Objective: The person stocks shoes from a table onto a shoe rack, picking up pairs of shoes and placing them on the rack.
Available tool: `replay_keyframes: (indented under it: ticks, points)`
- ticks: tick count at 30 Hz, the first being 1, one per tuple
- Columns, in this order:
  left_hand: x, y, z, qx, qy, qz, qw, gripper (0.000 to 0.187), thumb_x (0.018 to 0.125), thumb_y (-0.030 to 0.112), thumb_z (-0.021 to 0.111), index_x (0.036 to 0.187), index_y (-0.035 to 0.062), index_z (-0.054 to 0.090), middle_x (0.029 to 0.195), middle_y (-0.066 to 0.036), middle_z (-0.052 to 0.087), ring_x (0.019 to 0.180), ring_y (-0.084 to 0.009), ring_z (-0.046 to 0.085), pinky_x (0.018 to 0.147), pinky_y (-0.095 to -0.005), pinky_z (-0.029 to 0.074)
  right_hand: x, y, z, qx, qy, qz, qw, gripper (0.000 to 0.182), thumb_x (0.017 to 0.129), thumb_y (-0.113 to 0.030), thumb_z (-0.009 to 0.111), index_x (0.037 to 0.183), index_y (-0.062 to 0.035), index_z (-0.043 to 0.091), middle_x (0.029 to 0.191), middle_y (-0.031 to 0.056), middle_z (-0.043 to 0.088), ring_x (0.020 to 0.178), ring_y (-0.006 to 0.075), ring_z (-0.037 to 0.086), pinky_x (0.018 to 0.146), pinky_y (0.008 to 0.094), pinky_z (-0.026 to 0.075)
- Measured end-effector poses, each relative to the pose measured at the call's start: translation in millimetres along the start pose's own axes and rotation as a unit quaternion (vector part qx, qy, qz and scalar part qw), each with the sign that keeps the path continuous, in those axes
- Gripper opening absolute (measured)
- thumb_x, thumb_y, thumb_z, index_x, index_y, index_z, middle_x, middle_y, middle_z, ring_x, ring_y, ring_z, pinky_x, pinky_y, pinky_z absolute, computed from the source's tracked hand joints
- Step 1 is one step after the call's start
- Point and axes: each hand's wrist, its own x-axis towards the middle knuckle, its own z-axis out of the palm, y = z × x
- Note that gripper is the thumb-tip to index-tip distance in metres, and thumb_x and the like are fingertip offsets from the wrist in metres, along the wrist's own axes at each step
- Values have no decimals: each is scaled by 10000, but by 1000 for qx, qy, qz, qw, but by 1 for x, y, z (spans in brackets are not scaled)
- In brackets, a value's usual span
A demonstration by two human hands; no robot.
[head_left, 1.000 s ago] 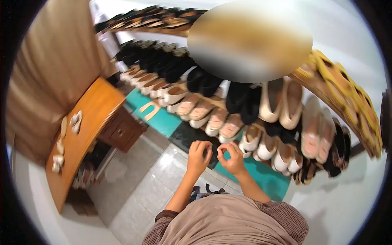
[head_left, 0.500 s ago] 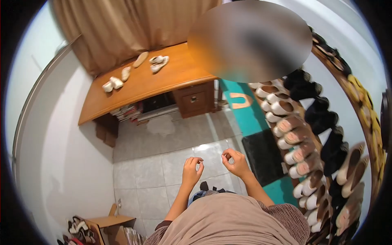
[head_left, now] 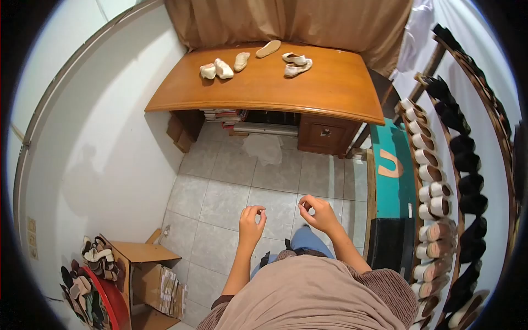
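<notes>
My left hand (head_left: 252, 224) is raised in front of my body, its thumb and forefinger curled together in a pinch. My right hand (head_left: 318, 213) mirrors it a short way to the right, thumb and fingers bent into a small ring. I see nothing held in either hand, and the hands stay apart from each other. Beyond them stands a wooden desk (head_left: 330, 82). On its top lie a pair of cream shoes (head_left: 224, 69), a single cream shoe (head_left: 241, 61), a flat sole-shaped piece (head_left: 268, 49) and a pair of white shoes (head_left: 298, 69).
Racks of white shoes (head_left: 430, 173) and black shoes (head_left: 470, 192) line the right side. Beside them, a green surface (head_left: 391, 137) bears a U-shaped tan piece (head_left: 390, 164) and a black block (head_left: 391, 242). At lower left are a small wooden shelf (head_left: 140, 251) and a red container (head_left: 113, 300) of shoes.
My view has turned to the right and advanced, so the desk appears farther right and the lower-left shelf shows more. Both hands keep their pinched shape. The blurred oval is gone.
</notes>
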Motion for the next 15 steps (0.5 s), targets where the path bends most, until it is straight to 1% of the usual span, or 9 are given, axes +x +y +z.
replay_keyframes:
  ticks: [3,7,9,10,12,14,15]
  points:
    - [10,-22,10,-6,13,-45,999,85,747,15,600,829,35,601,759,-98,575,707,-220,573,655,-325,451,32,21,9,-4,-17,2,1000,81,767,-103,618,810,-79,554,617,55,585,587,221,577,553,322,438]
    - [46,-52,33,-14,11,-54,998,77,748,14,601,823,29,600,759,-98,579,702,-220,572,651,-324,454,90,54,23,19,-28,8,999,83,770,-104,618,811,-72,554,631,68,591,602,225,586,554,320,445]
    - [78,-65,44,-28,-4,-56,998,78,747,40,618,820,32,592,763,-99,575,743,-255,557,691,-361,439,126,69,29,23,-34,1,999,84,771,-105,618,811,-70,553,637,73,593,606,226,589,557,321,449]
    - [99,-71,48,-24,3,-54,998,78,747,40,618,820,32,592,763,-99,575,743,-255,557,691,-361,439,146,76,31,21,-51,15,998,84,772,-104,617,810,-67,552,644,78,594,609,226,592,562,321,453]
    - [142,-79,51,-13,6,-39,999,57,765,44,615,815,22,596,757,-97,584,706,-214,578,648,-316,456,192,88,33,23,-66,26,997,83,774,-102,616,810,-65,551,652,83,596,612,227,595,567,320,456]
    - [188,-83,50,-23,7,-43,999,55,768,48,616,812,22,595,758,-99,585,703,-215,578,644,-313,455,237,97,32,2,-47,-30,998,81,778,-102,612,811,-62,549,660,89,599,612,229,597,570,321,460]
    - [212,-84,50,-35,8,-45,998,54,771,52,617,810,21,594,760,-101,586,700,-215,579,640,-311,455,256,101,31,2,-43,-35,998,81,778,-102,612,811,-62,549,660,89,599,612,229,597,570,321,460]
